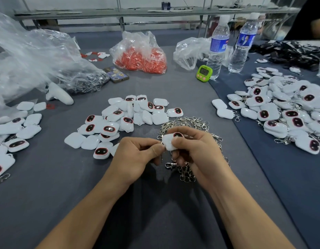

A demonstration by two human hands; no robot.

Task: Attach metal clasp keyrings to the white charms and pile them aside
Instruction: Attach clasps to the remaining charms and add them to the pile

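My right hand [195,150] grips a white charm [170,141] with a dark red-rimmed oval on its face. My left hand [137,153] pinches at the charm's left edge, where a metal clasp keyring [169,165] hangs down below my fingers. Under and behind both hands lies a loose heap of silver keyrings [189,123]. A pile of bare white charms [123,119] spreads just beyond my left hand. Charms with keyrings on them lie heaped at the right [285,112], and another group lies at the left edge [13,133].
On the grey cloth table [47,186] stand two water bottles [218,47] and a green timer [204,73]. A bag of orange parts [141,58], a phone [116,74], crumpled clear plastic bags [33,58] and a white controller [59,95] lie further back.
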